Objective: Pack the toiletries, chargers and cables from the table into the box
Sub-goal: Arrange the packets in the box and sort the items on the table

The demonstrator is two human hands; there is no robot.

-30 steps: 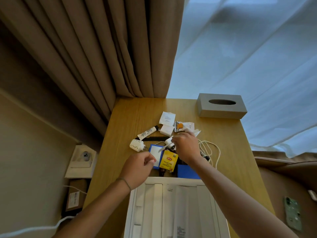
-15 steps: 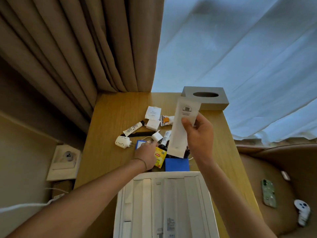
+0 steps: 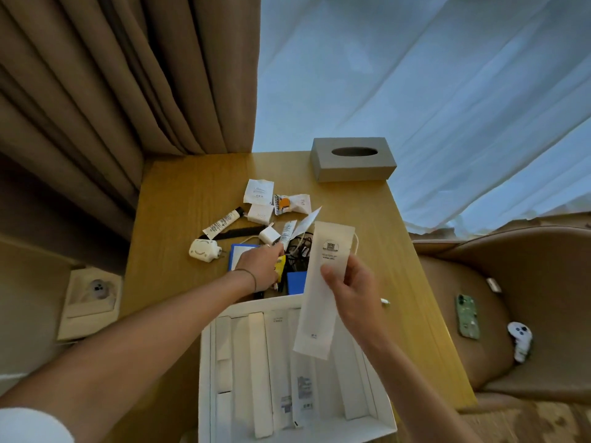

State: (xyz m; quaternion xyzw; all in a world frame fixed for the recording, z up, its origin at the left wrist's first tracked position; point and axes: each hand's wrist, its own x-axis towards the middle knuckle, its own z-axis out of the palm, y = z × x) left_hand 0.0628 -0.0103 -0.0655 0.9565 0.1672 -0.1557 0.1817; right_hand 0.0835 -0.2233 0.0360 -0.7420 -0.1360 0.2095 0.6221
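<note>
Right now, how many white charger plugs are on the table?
2. A rounded plug lies at the left edge of the pile; a small square plug lies just beyond the left hand. More could be hidden under that hand or the tangled cables.

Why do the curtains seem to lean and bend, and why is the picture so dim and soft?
Head view: the wide-angle lens bows the brown pleated curtains and stretches the forearms at the edges; light comes only through the sheer white curtain, so the wooden table looks dull; small print on the long white paper sachet in the right hand is too soft to read.
</note>
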